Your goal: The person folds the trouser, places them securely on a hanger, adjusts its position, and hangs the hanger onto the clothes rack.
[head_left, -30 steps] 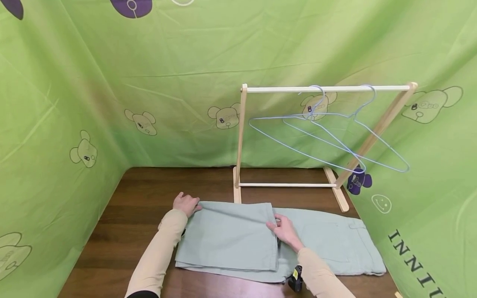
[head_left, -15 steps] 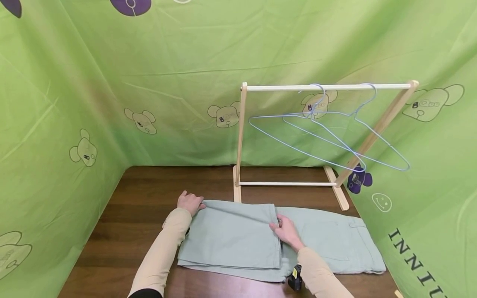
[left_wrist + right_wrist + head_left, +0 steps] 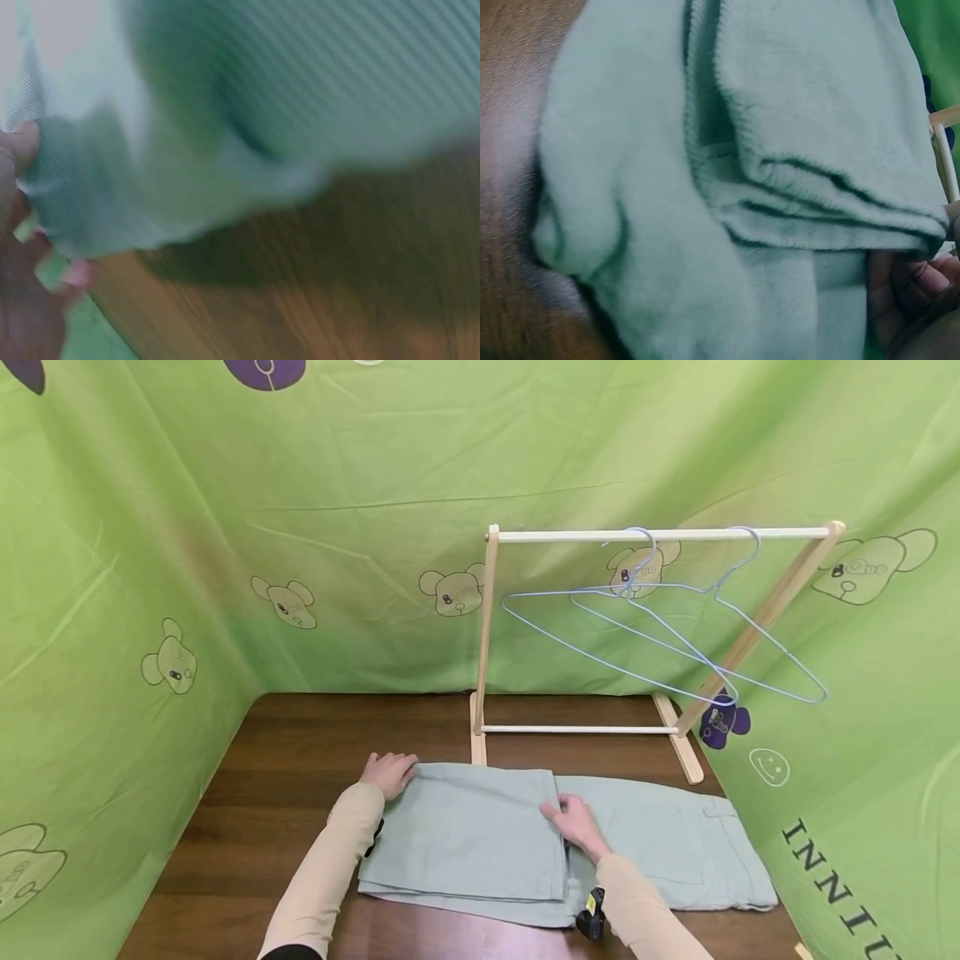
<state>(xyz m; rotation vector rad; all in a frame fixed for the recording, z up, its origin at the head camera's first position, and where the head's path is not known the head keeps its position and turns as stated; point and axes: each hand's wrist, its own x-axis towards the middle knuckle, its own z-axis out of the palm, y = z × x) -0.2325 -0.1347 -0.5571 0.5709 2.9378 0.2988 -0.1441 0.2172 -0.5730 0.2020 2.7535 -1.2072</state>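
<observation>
Pale green trousers (image 3: 472, 843) lie across the table, their legs doubled back in layers at the left and the pocketed waist part flat at the right. My left hand (image 3: 390, 775) holds the far left corner of the folded legs. In the left wrist view, the thumb (image 3: 27, 142) lies on the cloth with fingers below it; much of that view is blurred. Over at the hem side, my right hand (image 3: 576, 824) pinches the layered leg edge near its far end. The right wrist view shows the stacked hems (image 3: 832, 202), with fingers (image 3: 889, 292) under them and the thumb mostly cut off.
A wooden rack (image 3: 486, 635) stands behind the trousers, with two lilac wire hangers (image 3: 622, 672) on its top bar. Green printed cloth (image 3: 360, 652) walls in the brown table (image 3: 300, 735) at the back and sides. A small black device (image 3: 591, 917) sits at my right wrist.
The folded legs have shifted slightly to the right along with my left hand. My right hand has moved very little and stays on the hem edge. The waist part has not moved.
</observation>
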